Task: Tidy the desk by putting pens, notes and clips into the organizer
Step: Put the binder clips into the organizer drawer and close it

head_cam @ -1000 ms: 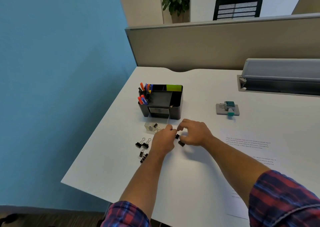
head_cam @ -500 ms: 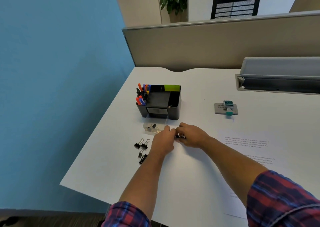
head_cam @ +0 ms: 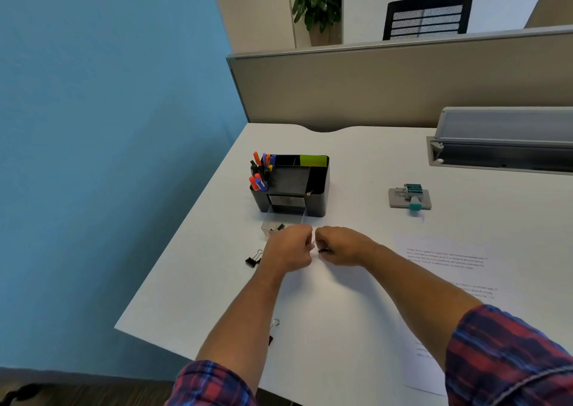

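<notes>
Two hands met over the white table (head_cam: 356, 157), before a black plastic organizer (head_cam: 319, 188). The right hand (head_cam: 341, 246) had its grip pinched on a small black binder clip (head_cam: 322, 250). The left hand (head_cam: 290, 247) was curled, its grip unclear.

Single head-worn view, looking forward and down, desk (head_cam: 356, 164) close below, probably wide-angle

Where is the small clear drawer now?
In the head view, the clear drawer stands pulled out before the black organizer, just beyond the left hand.
</notes>
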Demonstrator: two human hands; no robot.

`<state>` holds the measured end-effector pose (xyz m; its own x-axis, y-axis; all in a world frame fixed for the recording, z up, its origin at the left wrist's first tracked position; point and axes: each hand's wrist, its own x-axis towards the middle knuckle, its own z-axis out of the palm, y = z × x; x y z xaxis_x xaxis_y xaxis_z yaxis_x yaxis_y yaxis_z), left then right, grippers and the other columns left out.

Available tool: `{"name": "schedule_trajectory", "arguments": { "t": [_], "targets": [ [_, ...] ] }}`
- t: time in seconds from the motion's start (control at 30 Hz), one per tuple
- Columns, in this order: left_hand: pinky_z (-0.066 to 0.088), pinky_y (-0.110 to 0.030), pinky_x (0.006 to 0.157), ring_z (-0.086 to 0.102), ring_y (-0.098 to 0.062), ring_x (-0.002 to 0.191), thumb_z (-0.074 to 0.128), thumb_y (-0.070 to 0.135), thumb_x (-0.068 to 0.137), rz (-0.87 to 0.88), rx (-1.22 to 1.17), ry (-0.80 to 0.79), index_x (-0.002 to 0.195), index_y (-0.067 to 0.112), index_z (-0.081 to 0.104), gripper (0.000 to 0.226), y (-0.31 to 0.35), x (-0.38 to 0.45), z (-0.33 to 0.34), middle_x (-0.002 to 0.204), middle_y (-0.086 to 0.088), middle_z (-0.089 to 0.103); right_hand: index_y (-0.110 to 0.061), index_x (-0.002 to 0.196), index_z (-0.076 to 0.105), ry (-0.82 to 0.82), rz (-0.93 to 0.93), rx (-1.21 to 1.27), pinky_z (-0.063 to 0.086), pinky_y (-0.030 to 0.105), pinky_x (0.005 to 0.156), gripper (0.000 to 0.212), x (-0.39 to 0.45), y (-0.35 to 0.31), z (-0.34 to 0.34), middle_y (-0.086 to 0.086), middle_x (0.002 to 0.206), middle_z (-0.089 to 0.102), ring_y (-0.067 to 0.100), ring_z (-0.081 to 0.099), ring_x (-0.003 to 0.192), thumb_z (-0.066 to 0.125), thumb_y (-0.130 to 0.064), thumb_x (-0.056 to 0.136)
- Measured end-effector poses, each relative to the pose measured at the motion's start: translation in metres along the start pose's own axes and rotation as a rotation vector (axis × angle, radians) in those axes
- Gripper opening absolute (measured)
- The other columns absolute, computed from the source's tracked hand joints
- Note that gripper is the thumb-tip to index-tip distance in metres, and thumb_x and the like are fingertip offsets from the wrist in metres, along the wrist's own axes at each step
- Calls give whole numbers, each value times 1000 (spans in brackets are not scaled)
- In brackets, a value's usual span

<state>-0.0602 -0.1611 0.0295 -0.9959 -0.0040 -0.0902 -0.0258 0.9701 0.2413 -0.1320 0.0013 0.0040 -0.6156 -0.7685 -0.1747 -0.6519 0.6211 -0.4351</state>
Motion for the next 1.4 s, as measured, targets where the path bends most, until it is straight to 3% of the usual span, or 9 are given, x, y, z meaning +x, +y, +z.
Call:
{"name": "schedule_trajectory", "arguments": {
  "t": [0.2,0.3,0.47,0.73,0.87,1.0,1.17,1.23,1.4],
  "targets": [
    [50,-24,61,58,-9,70,65,29,95,-212,-229,309,89,22,61,10,-24,3,-17,78,6,62,-22,98,57,14,-18,14,49,30,75,10,-2,1,-3,-2,98,59,16,54,85,63,-21,90],
    [49,-24,62,60,-8,72,66,27,95,-325,-267,353,88,20,64,10,-41,2,-21,81,5,66,-18,102,61,31,-35,-16,49,31,76,13,-2,1,-6,-1,101,61,14,52,85,62,-20,90],
    [54,-29,74,65,-14,82,62,18,97,-342,-257,302,103,17,76,16,-54,3,-16,96,0,73,-16,102,64,74,-25,17,52,33,78,13,-4,1,-9,0,101,64,17,56,88,63,-18,89],
    [57,-34,79,64,-22,88,57,13,98,-282,-142,155,113,16,75,24,-55,3,-6,105,-4,70,-16,100,66,105,-42,-20,52,34,73,13,-6,2,-5,3,100,69,21,60,86,58,-11,91],
    [55,-29,73,60,-14,81,58,28,97,-165,-115,289,100,17,72,18,-37,-4,-6,96,2,67,-16,101,67,128,-35,14,53,36,76,13,-4,2,-3,3,100,71,23,63,89,57,-13,92],
    [42,-24,59,53,-10,68,61,45,90,19,-36,260,82,21,66,26,-6,-11,4,75,10,56,-15,100,62,171,36,210,56,33,71,6,-2,0,-4,4,90,69,22,66,78,63,-16,94],
    [50,-31,72,61,-15,87,65,54,87,82,-87,49,112,24,69,39,28,-13,29,103,4,63,-21,93,64,320,175,385,60,34,70,4,-3,12,-6,0,88,72,14,69,67,68,-20,93],
    [47,-31,72,61,-19,92,66,48,89,69,-98,-14,117,22,67,38,34,-12,38,110,1,58,-22,91,67,357,206,384,59,34,70,5,-4,17,-7,-3,88,73,13,68,65,71,-25,91],
    [39,-33,63,61,-27,84,60,30,99,39,-69,28,103,11,62,19,35,-8,43,106,-4,54,-19,94,77,423,143,351,46,22,67,12,1,10,-16,-6,87,65,9,58,75,75,-30,88]
  ]
}}
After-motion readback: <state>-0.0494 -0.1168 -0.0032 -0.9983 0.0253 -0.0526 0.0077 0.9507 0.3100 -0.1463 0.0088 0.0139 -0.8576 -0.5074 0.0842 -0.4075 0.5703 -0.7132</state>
